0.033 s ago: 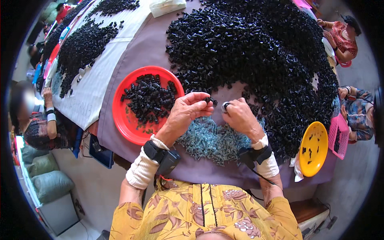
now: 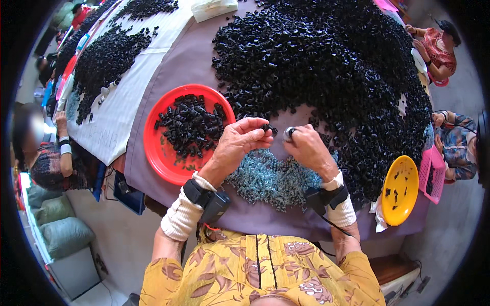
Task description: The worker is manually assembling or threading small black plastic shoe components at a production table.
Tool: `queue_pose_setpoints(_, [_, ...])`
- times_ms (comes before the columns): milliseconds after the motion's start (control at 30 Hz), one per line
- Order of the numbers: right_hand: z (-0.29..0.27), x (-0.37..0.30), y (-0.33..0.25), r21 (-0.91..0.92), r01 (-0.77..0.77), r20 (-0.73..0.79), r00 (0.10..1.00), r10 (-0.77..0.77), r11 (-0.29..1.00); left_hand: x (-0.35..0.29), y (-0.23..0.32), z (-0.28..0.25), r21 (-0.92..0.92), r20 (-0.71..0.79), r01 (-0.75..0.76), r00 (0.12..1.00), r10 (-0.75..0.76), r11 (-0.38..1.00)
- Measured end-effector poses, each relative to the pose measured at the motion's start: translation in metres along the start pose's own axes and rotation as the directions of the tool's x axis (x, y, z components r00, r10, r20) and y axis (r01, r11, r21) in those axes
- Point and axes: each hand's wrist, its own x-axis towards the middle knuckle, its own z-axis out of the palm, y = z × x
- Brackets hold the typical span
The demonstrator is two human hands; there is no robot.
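Observation:
My left hand [image 2: 237, 145] pinches a small black plastic part [image 2: 267, 128] between thumb and fingertips. Close to its right, my right hand [image 2: 309, 148] is closed with curled fingers. Something dark with a pale edge [image 2: 290, 133] shows at its fingertips; I cannot make out what it is. Below both hands lies a heap of small clear bluish pieces [image 2: 275, 178]. Left of my left hand, a red plate [image 2: 153, 150] holds many black parts [image 2: 191, 125]. Beyond the hands spreads a large pile of the same black parts [image 2: 316, 66].
A yellow plate [image 2: 405, 204] with a few black bits stands at the right edge of the purple cloth [image 2: 153, 102], beside a pink basket [image 2: 435, 178]. A white container [image 2: 214, 9] sits at the far side. Other people work at left and right.

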Motion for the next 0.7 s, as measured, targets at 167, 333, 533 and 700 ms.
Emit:
queue_pose_setpoints(167, [-0.02,0.014,-0.012,0.453,-0.095,-0.166,0.968,0.189,0.886,0.001,-0.003,0.008,0.027,0.03,-0.002,1.0,0.001,1.0])
queue_pose_setpoints(333, [-0.031,0.021,-0.023,0.566,-0.03,-0.202,0.964,0.173,0.824,0.002,-0.006,0.011,0.036,0.054,-0.017,0.998,0.015,0.999])
queue_pose_setpoints(533, [-0.027,0.023,-0.022,0.477,0.052,-0.251,0.965,0.08,0.877,0.001,-0.004,0.016,0.135,0.066,-0.056,0.997,0.048,0.989])
queue_pose_setpoints(700, [-0.036,0.031,-0.022,0.449,0.054,-0.18,0.983,0.031,0.892,0.001,0.003,0.018,0.303,0.079,-0.137,0.99,0.119,0.943])
